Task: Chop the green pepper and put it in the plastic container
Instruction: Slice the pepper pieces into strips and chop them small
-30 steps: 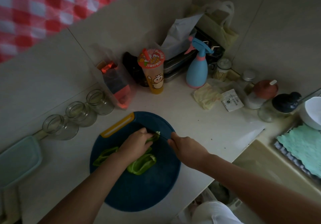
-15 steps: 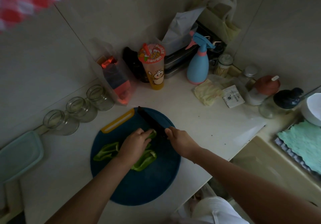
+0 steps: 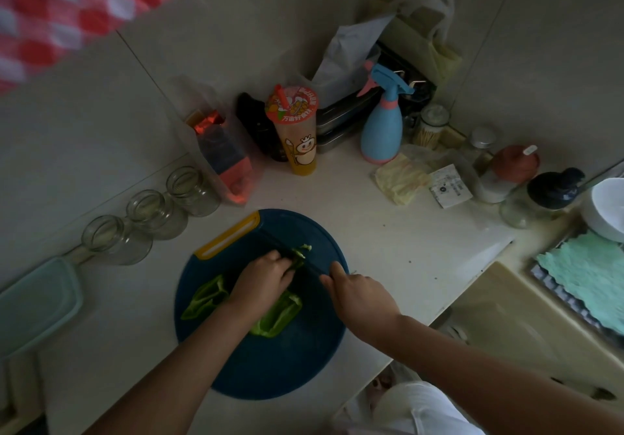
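On the far half of the cutting board (image 3: 270,367), our knife (image 3: 313,267), raised half a second ago, is down through the green pepper (image 3: 277,316). Left hand (image 3: 266,279) pins it, right hand (image 3: 358,296) grips the knife. Early cuts; plastic container (image 3: 37,303) at left edge of the counter (image 3: 388,232).

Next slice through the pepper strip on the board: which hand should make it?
Right. The right hand grips the knife, blade beside the green pepper strip; the left hand holds that strip down on the cutting board.
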